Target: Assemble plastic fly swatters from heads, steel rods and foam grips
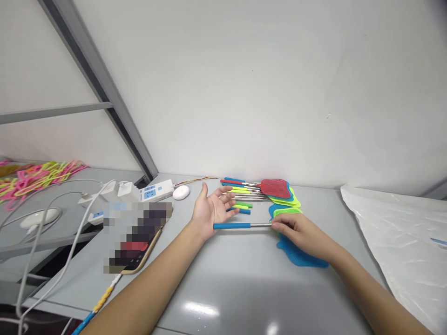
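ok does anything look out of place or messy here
Nothing looks spilled or damaged. At far left, pink and yellow cords lie in a jumbled heap, untidy compared with the roughly aligned fly swatters.

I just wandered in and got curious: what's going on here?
A person is handling a blue-handled metal rod. The right hand pinches its metal part, while the left hand is open, palm up, by the handle's end. A blue mesh head lies partly under the right hand; I can't tell whether it joins the rod. Behind, colourful swatters are piled near the wall.
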`<action>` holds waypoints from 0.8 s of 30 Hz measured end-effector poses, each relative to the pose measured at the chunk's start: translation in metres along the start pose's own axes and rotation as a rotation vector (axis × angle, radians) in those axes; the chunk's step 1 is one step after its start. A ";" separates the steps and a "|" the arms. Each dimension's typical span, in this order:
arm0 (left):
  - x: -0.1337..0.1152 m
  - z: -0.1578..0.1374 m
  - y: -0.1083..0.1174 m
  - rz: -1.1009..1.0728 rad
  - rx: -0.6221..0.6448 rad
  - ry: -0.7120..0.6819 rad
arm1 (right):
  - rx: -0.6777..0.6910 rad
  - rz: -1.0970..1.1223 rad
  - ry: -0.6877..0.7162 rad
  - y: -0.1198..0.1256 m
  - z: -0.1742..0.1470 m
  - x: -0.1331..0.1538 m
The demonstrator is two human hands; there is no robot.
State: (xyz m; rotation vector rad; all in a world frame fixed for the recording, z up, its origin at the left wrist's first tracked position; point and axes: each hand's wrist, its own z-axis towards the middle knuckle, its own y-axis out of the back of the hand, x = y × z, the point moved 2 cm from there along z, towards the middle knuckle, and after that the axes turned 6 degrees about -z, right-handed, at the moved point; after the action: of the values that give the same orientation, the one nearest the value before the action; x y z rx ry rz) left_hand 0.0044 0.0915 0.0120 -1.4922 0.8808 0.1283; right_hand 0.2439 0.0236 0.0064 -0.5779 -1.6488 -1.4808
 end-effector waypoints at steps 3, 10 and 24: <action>0.003 -0.004 -0.002 0.039 0.048 0.019 | 0.017 -0.050 0.030 -0.006 0.001 0.001; 0.015 -0.008 -0.006 0.154 -0.011 -0.095 | -0.027 -0.095 0.062 -0.005 -0.001 0.005; 0.021 -0.009 -0.003 0.137 -0.015 -0.094 | 0.008 -0.181 0.077 -0.020 -0.001 0.017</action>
State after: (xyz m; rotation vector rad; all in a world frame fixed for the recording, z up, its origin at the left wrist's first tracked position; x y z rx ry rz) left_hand 0.0164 0.0736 0.0035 -1.4274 0.9073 0.3043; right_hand 0.2193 0.0158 0.0085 -0.3700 -1.6817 -1.6039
